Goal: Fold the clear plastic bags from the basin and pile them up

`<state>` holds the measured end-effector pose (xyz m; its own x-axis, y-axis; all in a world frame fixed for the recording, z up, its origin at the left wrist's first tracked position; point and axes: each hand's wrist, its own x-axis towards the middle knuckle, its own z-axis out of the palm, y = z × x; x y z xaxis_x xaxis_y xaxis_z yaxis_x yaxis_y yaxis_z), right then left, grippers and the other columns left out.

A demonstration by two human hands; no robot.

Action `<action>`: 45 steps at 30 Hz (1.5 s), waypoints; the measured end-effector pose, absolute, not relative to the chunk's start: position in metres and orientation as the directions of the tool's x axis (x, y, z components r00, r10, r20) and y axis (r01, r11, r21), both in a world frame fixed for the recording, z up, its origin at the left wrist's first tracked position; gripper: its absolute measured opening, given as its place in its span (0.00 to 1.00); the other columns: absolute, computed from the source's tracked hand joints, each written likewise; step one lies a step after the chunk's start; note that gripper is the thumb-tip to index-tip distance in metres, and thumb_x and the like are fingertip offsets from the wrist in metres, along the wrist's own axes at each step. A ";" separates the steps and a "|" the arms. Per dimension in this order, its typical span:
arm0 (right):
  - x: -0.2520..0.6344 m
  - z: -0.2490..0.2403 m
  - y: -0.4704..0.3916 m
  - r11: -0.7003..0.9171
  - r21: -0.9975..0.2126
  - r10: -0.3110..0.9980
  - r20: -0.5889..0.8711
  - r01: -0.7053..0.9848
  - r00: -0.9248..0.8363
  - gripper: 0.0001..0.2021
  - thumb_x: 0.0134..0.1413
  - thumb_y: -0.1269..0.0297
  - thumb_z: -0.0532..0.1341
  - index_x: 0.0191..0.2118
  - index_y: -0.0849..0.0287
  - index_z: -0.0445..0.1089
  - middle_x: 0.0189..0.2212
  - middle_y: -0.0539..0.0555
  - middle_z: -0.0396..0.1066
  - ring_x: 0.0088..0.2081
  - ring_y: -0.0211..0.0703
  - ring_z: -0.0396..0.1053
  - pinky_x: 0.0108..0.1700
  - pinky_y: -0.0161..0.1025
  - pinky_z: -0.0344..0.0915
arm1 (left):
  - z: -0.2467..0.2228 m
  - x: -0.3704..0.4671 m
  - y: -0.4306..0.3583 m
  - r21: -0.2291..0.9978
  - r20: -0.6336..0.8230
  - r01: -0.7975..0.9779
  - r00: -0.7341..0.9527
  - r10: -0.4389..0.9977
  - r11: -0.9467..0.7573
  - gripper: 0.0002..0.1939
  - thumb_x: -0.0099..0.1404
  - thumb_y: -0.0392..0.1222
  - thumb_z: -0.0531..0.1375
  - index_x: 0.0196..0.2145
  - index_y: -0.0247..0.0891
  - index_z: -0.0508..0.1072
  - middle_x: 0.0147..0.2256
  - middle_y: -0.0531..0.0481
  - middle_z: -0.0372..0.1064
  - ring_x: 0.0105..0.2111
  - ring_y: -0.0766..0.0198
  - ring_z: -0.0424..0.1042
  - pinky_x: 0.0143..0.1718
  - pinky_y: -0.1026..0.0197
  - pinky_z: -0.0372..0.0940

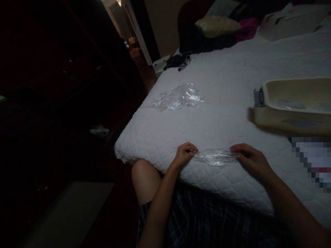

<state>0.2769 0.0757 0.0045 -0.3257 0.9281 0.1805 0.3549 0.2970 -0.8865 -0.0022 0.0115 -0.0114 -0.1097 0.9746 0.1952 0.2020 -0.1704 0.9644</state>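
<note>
A clear plastic bag (pixel 216 157), flattened into a narrow strip, stretches between my two hands just above the near edge of the white quilted bed. Its left end is pinched in the fingers of my left hand (pixel 185 153). At the other end, my right hand (pixel 249 156) grips it between thumb and fingers. Farther up the bed lies a loose, crumpled pile of clear plastic bags (pixel 181 97); how many is hard to tell.
To the right on the bed (pixel 219 75) sits a cream plastic bin (pixel 292 120) with clear plastic inside. A pillow (pixel 218 26), a pink roll (pixel 247 29) and a white box (pixel 292 22) are at the back. Dark furniture stands left; the room is dim.
</note>
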 end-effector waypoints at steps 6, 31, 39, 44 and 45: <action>0.279 0.000 0.076 0.367 -0.843 0.918 0.262 0.393 -0.296 0.09 0.51 0.60 0.57 0.35 0.54 0.74 0.42 0.57 0.72 0.44 0.49 0.71 0.46 0.48 0.67 | -0.010 -0.002 0.011 0.958 0.201 0.232 -0.128 0.971 -0.168 0.08 0.49 0.32 0.62 0.27 0.39 0.80 0.30 0.49 0.73 0.32 0.64 0.70 0.34 0.63 0.64; 0.211 -0.026 -0.004 0.756 -0.082 0.632 0.346 0.649 -0.693 0.36 0.59 0.45 0.49 0.68 0.60 0.46 0.65 0.65 0.51 0.66 0.59 0.48 0.64 0.60 0.44 | 0.003 -0.014 0.007 0.931 0.200 0.297 0.076 0.977 -0.214 0.10 0.56 0.32 0.61 0.35 0.37 0.79 0.38 0.45 0.73 0.38 0.62 0.72 0.40 0.61 0.67; 0.211 -0.030 -0.004 0.758 -0.110 0.635 0.353 0.643 -0.687 0.35 0.60 0.46 0.48 0.68 0.60 0.47 0.65 0.64 0.52 0.66 0.57 0.47 0.64 0.60 0.43 | 0.035 0.024 -0.029 0.469 0.350 0.750 0.327 0.878 -0.467 0.22 0.68 0.40 0.51 0.59 0.38 0.62 0.60 0.40 0.60 0.63 0.54 0.54 0.63 0.45 0.51; 0.215 -0.033 -0.001 0.769 -0.108 0.624 0.341 0.630 -0.703 0.37 0.60 0.45 0.49 0.68 0.61 0.46 0.65 0.65 0.50 0.66 0.56 0.46 0.65 0.58 0.44 | -0.001 0.018 -0.038 0.237 0.267 0.860 0.389 0.881 -0.452 0.21 0.70 0.41 0.50 0.58 0.31 0.62 0.59 0.34 0.61 0.62 0.51 0.57 0.62 0.43 0.51; 0.217 -0.035 0.001 0.777 -0.114 0.618 0.330 0.619 -0.714 0.37 0.60 0.44 0.49 0.68 0.61 0.46 0.65 0.65 0.50 0.66 0.56 0.46 0.65 0.58 0.44 | -0.008 0.014 -0.038 0.199 0.272 0.863 0.407 0.872 -0.464 0.21 0.70 0.41 0.50 0.58 0.31 0.62 0.59 0.34 0.60 0.62 0.51 0.57 0.62 0.43 0.52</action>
<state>0.2173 0.0011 -0.0348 -0.7136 0.6178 0.3303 0.6194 0.7767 -0.1144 0.0141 -0.0385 -0.0075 0.4067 0.8723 0.2715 0.8630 -0.4644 0.1990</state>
